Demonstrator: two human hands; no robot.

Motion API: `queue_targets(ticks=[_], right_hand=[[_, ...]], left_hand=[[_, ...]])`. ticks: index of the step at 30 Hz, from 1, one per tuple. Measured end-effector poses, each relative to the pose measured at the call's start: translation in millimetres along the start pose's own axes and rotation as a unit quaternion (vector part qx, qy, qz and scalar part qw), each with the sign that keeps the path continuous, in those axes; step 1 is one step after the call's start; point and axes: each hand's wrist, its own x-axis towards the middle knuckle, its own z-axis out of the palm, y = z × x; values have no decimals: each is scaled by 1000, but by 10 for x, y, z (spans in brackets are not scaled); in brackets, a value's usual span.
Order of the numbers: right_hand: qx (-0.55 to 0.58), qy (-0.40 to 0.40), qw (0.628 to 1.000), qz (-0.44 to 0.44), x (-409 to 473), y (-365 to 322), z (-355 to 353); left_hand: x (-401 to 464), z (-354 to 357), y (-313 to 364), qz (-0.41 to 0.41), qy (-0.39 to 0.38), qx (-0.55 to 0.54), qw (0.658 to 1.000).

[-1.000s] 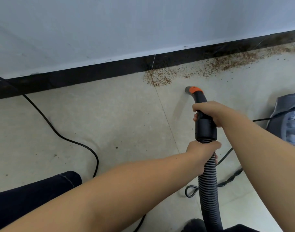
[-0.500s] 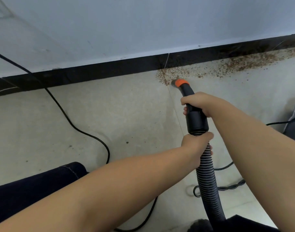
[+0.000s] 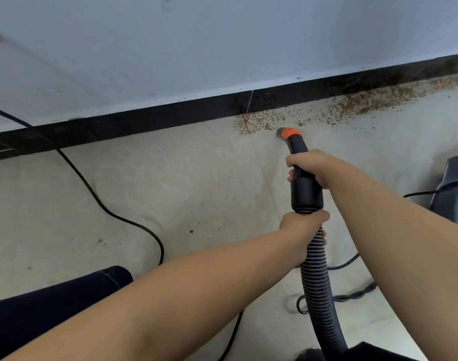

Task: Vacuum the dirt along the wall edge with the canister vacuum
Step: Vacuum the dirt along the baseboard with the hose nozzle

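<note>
Brown dirt [image 3: 259, 122] lines the floor's wall edge. Our right hand [image 3: 317, 166] and left hand [image 3: 302, 227] grip the hose [image 3: 315, 277]; the nozzle [image 3: 287, 133] sits just short, so crumbs may scatter.

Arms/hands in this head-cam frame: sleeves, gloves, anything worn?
Both forearms are bare up to the frame edge, no sleeves in view. The left hand and right hand have no gloves; no watch, ring or bracelet shows. Dark denim trouser leg with pale stitching at lower left.

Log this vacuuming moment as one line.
right hand: grips nozzle | left hand: grips hose | nozzle: by dirt | dirt: remains along wall
</note>
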Motion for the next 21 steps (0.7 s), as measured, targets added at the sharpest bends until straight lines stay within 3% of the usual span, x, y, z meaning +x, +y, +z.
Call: queue_targets(ticks=[9, 21], right_hand=[[44, 73, 996, 26, 298, -5, -360], [-26, -10, 1000, -5, 245, -158, -83]], left_hand=[[277, 169, 182, 4, -28, 38, 999], [188, 130, 142, 10, 9, -32, 999]])
